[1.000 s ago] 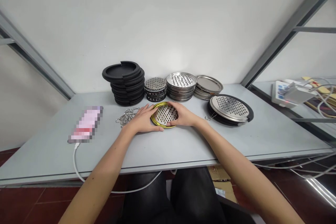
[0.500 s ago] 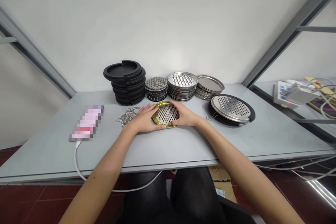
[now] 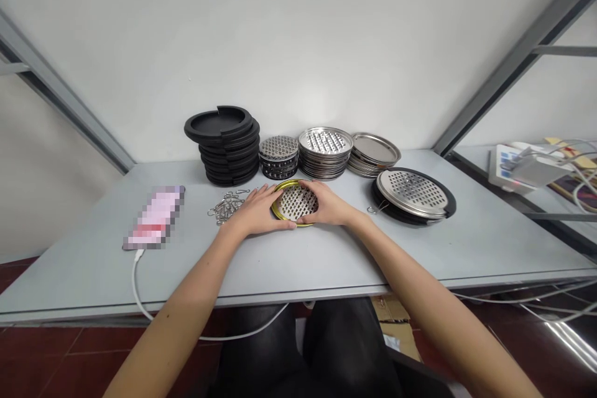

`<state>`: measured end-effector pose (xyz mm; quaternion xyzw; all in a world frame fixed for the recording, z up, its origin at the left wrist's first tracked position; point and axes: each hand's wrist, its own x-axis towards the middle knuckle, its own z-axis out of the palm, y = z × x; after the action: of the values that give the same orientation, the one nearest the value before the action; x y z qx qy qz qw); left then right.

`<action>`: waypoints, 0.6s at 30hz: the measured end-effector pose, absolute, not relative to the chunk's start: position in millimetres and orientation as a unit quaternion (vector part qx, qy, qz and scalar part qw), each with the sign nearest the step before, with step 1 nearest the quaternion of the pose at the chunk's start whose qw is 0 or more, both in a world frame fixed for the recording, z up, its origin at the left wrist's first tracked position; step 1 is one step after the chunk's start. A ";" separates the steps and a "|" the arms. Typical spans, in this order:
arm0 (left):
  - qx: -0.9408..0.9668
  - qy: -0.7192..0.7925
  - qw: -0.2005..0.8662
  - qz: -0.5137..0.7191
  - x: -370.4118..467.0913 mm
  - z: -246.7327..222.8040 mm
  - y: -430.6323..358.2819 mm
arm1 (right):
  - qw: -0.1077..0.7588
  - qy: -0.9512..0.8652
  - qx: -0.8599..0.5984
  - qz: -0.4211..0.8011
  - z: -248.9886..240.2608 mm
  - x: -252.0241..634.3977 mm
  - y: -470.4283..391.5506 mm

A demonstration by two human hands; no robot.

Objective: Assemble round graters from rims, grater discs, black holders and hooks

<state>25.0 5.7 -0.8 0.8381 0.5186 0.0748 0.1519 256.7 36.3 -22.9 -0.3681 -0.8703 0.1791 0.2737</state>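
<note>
Left hand (image 3: 258, 212) at nine o'clock, right hand (image 3: 330, 204) at three, both half-curled, clasp a yellow-rimmed grater (image 3: 295, 202) midway along the tabletop (image 3: 298, 264). Apparently a steadying step; the next calls for even pressure.

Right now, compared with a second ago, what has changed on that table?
The bare left hand has edged its thumb slightly toward the bare right hand, along the near rim of the gold-rimmed, round metal grating disc. Both hands stayed around it; the stack of round black trays and the pile of silver wire clips stayed put.
</note>
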 end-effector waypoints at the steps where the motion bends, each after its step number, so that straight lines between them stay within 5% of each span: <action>1: 0.838 0.520 0.149 0.076 25.4 -0.6 5.6 | 0.274 -0.871 -0.368 0.177 -22.7 256.3 36.2; 18: 0.842 0.504 0.175 0.085 21.3 5.5 2.0 | 0.225 -0.864 -0.417 0.170 -17.4 268.8 36.7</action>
<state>21.3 2.0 5.5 0.8416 0.5040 0.0852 0.1746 268.8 36.7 -17.4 -0.4171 -0.8640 0.1700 0.2248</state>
